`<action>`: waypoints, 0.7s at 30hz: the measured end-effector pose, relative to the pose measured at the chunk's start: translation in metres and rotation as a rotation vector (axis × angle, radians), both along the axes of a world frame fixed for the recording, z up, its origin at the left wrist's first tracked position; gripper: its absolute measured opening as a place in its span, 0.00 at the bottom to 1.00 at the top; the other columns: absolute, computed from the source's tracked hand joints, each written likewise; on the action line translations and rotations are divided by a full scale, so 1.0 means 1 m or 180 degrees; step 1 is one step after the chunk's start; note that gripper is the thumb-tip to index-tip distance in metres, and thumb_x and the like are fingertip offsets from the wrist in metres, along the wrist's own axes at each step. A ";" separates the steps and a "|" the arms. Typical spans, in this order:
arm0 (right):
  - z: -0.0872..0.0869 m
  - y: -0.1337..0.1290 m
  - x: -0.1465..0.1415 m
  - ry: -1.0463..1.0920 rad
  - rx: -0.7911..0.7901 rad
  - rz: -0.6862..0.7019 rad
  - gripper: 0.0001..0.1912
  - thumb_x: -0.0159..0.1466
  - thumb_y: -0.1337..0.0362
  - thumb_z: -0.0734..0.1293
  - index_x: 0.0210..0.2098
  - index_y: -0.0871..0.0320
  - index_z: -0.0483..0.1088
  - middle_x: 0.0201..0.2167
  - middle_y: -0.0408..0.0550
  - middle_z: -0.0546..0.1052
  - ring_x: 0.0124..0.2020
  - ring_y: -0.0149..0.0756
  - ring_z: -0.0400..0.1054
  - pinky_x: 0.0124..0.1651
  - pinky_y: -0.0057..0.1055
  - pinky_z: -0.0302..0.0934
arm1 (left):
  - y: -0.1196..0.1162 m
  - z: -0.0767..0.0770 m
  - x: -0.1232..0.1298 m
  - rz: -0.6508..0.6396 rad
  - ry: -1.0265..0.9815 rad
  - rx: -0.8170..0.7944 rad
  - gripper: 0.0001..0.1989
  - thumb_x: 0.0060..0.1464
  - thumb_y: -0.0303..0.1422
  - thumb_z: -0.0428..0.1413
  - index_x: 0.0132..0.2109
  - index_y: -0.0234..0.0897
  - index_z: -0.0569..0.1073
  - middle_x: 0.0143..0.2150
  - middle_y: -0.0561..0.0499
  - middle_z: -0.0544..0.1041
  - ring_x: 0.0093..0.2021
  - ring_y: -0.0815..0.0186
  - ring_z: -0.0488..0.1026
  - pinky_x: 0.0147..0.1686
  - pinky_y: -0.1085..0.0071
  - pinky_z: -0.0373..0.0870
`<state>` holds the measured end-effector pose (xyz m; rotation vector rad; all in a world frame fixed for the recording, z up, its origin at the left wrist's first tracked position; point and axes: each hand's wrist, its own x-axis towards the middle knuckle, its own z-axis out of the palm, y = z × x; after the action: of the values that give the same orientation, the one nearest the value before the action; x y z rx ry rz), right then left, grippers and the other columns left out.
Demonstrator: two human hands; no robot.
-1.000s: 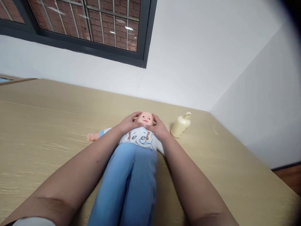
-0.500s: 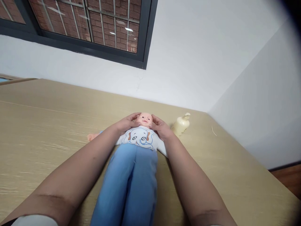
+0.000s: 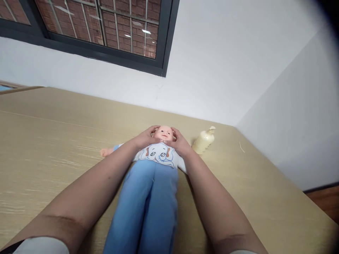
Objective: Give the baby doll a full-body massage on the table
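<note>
- On the tabletop (image 3: 66, 141), face up, lies the doll (image 3: 157, 164), its legs toward the person.
- Its head (image 3: 164, 133) looks hard and smooth, so probably a little slippery; the clothed body seems soft and light.
- Left hand (image 3: 145, 138) and right hand (image 3: 182, 142) are closed around both sides of the head, a sensible hold, because the neck could bend.
- Near the right hand stands a bottle (image 3: 203, 141).
</note>
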<state>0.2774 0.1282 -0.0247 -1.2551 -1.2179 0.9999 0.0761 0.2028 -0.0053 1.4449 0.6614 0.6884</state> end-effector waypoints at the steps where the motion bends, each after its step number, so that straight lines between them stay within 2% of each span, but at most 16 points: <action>1: 0.000 0.000 0.000 0.0004 0.0020 0.0011 0.57 0.48 0.56 0.82 0.71 0.48 0.53 0.68 0.55 0.64 0.63 0.51 0.67 0.64 0.49 0.65 | -0.001 0.001 0.000 0.0004 0.0042 0.0059 0.51 0.36 0.37 0.74 0.67 0.41 0.62 0.62 0.37 0.72 0.59 0.45 0.73 0.54 0.53 0.74; 7: 0.001 -0.001 0.002 0.0023 0.0023 0.0097 0.57 0.48 0.58 0.82 0.71 0.48 0.53 0.69 0.54 0.63 0.64 0.50 0.66 0.64 0.48 0.65 | -0.002 0.005 0.000 0.0000 0.0086 0.0130 0.50 0.35 0.37 0.74 0.65 0.40 0.63 0.61 0.37 0.72 0.59 0.45 0.72 0.55 0.52 0.74; 12: 0.006 -0.005 0.002 0.0404 0.0025 0.0314 0.57 0.48 0.60 0.82 0.71 0.49 0.53 0.71 0.53 0.60 0.67 0.51 0.63 0.65 0.46 0.64 | 0.004 0.000 -0.003 -0.0175 -0.0208 -0.0300 0.52 0.33 0.36 0.76 0.66 0.42 0.63 0.62 0.36 0.71 0.58 0.46 0.74 0.53 0.53 0.74; 18: 0.010 -0.009 0.004 0.0934 0.0049 0.0567 0.45 0.48 0.57 0.81 0.63 0.46 0.66 0.69 0.48 0.65 0.65 0.51 0.65 0.66 0.47 0.63 | 0.008 -0.001 -0.009 -0.0442 -0.0587 -0.0488 0.42 0.37 0.32 0.75 0.61 0.40 0.71 0.66 0.37 0.66 0.55 0.50 0.75 0.51 0.57 0.75; 21: 0.008 -0.008 0.003 0.0885 0.0007 0.0517 0.46 0.49 0.57 0.81 0.65 0.45 0.64 0.70 0.47 0.63 0.65 0.50 0.65 0.66 0.47 0.63 | 0.009 -0.004 -0.008 -0.0344 -0.0562 -0.0503 0.43 0.37 0.33 0.75 0.61 0.40 0.70 0.65 0.36 0.67 0.56 0.49 0.75 0.51 0.55 0.75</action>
<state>0.2807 0.1204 -0.0162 -0.9878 -1.1142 1.2460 0.0685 0.2118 -0.0089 1.2489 0.4860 0.6557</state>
